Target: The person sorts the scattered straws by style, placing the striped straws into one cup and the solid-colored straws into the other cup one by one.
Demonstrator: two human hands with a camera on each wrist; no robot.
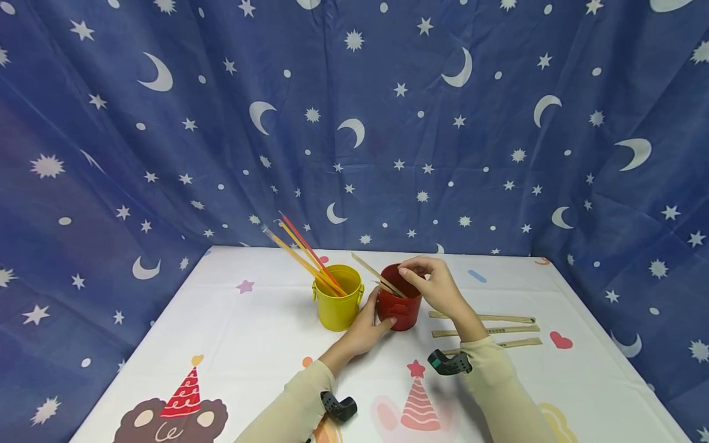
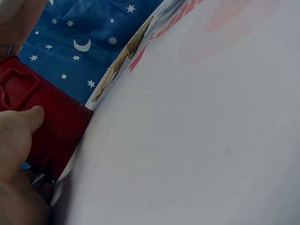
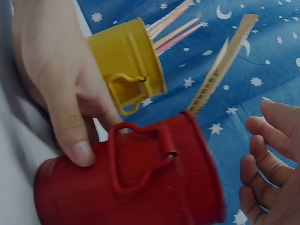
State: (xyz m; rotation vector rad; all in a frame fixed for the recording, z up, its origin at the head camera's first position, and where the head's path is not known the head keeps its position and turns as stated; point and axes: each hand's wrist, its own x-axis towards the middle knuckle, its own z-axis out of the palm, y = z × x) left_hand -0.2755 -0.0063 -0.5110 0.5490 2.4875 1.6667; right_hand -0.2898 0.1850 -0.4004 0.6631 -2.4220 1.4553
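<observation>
My left hand (image 1: 362, 329) grips the side of a small red metal bucket (image 1: 400, 312), its thumb across the front below the wire loop. The bucket stands upright on the table. Flat tan sticks (image 3: 225, 61) lean out of its mouth, and one shows dark printed characters. Over the bucket's right rim hovers my right hand (image 1: 434, 286), fingers loosely bent and holding nothing; the right wrist view shows these fingers (image 3: 269, 180) apart from the rim. Close beside my left hand is a yellow bucket (image 1: 336, 312) with several long orange and red sticks (image 1: 304, 252) leaning left.
On the right of the table lie three tan sticks (image 1: 512, 330) in a row, partly behind my right forearm. A white cloth with printed party figures covers the table (image 1: 266, 320). Behind it hangs a blue curtain (image 1: 376, 203) with moons and stars.
</observation>
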